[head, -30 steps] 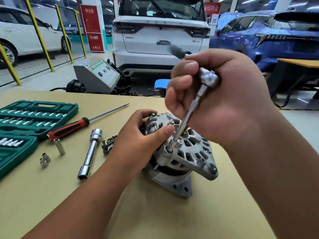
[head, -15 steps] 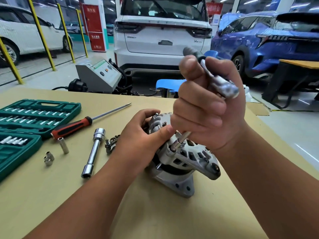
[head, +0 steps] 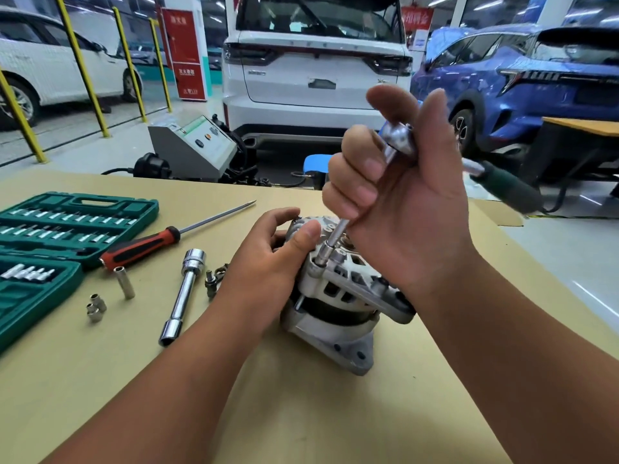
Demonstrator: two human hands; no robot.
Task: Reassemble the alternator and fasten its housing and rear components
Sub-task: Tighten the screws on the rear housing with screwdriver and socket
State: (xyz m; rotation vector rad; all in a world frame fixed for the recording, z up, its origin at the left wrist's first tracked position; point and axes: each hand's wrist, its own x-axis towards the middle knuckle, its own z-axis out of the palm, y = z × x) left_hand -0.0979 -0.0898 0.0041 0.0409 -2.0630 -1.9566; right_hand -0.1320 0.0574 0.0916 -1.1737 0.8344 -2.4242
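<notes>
Left hand (head: 268, 266) grips the alternator (head: 335, 323); right hand (head: 405, 216) clenches the ratchet (head: 398, 139) (socket (head: 326, 254) apparently against the housing (head: 350, 283)).

silver alternator (head: 338, 296), green socket case (head: 67, 222), red-black screwdriver (head: 140, 246)

You can read almost nothing for certain here. The red cabinet (head: 183, 51) at the back left carries three groups of white Chinese characters, at its top, middle and foot, all too blurred to make out. The red banner (head: 415, 17) above the white car (head: 315, 95) bears pale characters you cannot read either, and the lettering on that car's tailgate, left of the handle, is too small to tell.
</notes>
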